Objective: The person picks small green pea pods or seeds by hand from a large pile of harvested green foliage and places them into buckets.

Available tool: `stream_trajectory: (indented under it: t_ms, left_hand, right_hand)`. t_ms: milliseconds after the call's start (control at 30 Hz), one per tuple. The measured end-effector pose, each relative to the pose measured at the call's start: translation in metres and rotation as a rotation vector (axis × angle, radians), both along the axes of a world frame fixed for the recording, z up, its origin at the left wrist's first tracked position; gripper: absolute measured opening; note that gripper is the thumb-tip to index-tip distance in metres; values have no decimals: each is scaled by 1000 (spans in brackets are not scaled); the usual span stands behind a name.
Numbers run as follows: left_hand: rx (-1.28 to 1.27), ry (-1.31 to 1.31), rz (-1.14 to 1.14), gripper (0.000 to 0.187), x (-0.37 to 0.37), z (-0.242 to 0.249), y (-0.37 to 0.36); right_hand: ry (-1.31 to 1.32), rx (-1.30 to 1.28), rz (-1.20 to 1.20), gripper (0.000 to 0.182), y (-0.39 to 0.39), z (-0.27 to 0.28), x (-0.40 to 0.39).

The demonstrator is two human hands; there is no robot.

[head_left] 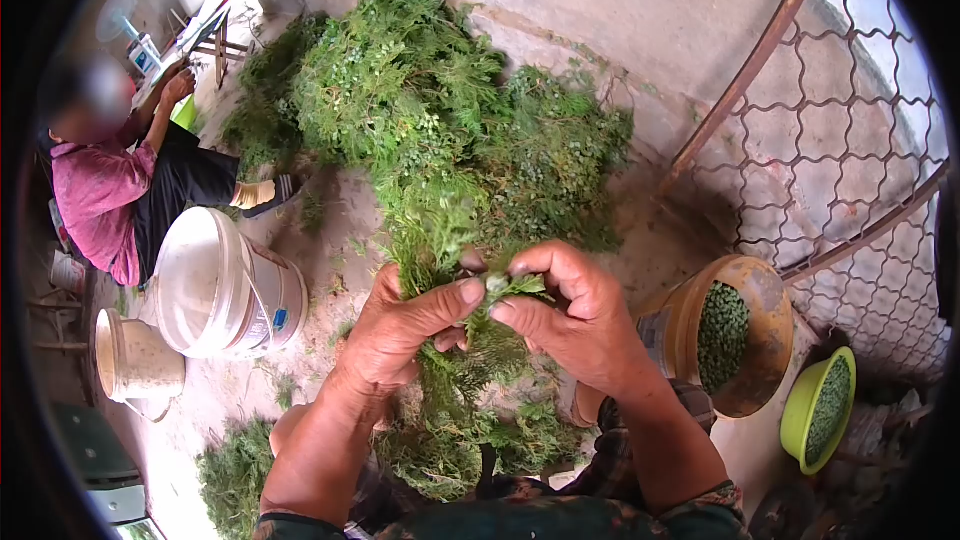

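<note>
My left hand (395,325) is closed round a feathery evergreen sprig (465,370), its thumb and fingers pinching the stem. Close by on the right, my right hand (580,315) pinches a leafy tip of the sprig, where a small pale green cone shows between the fingertips. Both hands are raised over my lap, nearly touching. Foliage hangs below them, and part of the stem is hidden behind the fingers. Beyond the hands lies a big heap of cut evergreen branches (400,90), dotted with small green cones.
At right, a yellowish bucket (765,340) and a lime-green basin (797,410) hold small green cones. A lidded white bucket (180,285) and a smaller pail (150,360) stand left. Another person (100,195) sits behind them. A metal mesh panel (800,140) leans at right.
</note>
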State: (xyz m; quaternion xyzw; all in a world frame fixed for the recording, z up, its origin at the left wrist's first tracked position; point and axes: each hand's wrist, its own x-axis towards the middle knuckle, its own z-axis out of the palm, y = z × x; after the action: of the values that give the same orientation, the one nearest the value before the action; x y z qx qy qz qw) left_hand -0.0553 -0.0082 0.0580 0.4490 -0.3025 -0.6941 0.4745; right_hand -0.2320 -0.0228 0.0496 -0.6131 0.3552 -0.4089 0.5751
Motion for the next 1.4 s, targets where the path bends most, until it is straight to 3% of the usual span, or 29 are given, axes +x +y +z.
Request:
stream_trajectory:
  t_ms: [67,133,233,367,433,500,567,633,700,900,967,1100,1233,1300,1400]
  left_hand:
    - [-38,-113,-50,14,1,-8,0]
    - [-104,-258,-77,18,-4,-10,0]
    - [-50,-270,-88,19,-2,-4,-2]
    - [9,-179,-96,21,-2,7,1]
    - [31,-194,-146,23,5,7,-1]
    - [87,-237,-61,23,11,5,-4]
    - [156,-99,39,23,16,3,-6]
    - [180,-56,41,23,14,2,-7]
    - [203,2,31,24,12,0,-6]
    - [167,-45,41,23,0,-3,-4]
    - [148,-84,61,23,-4,-7,-3]
    - [175,-97,79,22,-6,-13,-2]
    - [301,95,80,20,-1,-8,-1]
    - [291,86,70,19,-1,-6,0]
    - [241,75,10,17,1,-3,0]
  right_hand:
    - [-138,56,-13,21,-1,-2,-2]
    - [-1,-35,-27,21,-4,-8,-7]
    - [-188,196,2,20,-3,-2,-9]
    - [-316,275,-7,15,-3,-4,-13]
    - [-601,392,-212,11,-6,3,-20]
    - [-897,385,-222,13,-30,-1,-60]
    - [-847,392,-202,17,-32,3,-64]
    - [-733,611,-189,22,-17,8,-40]
    - [-680,641,-91,22,-12,1,-27]
    - [-458,617,13,24,2,-14,10]
    - [-265,460,24,24,5,-15,15]
    - [-182,354,-40,20,6,-21,20]
    - [-266,422,55,14,3,-20,13]
    - [-568,684,120,12,3,-9,9]
    - [-599,692,55,15,0,-6,4]
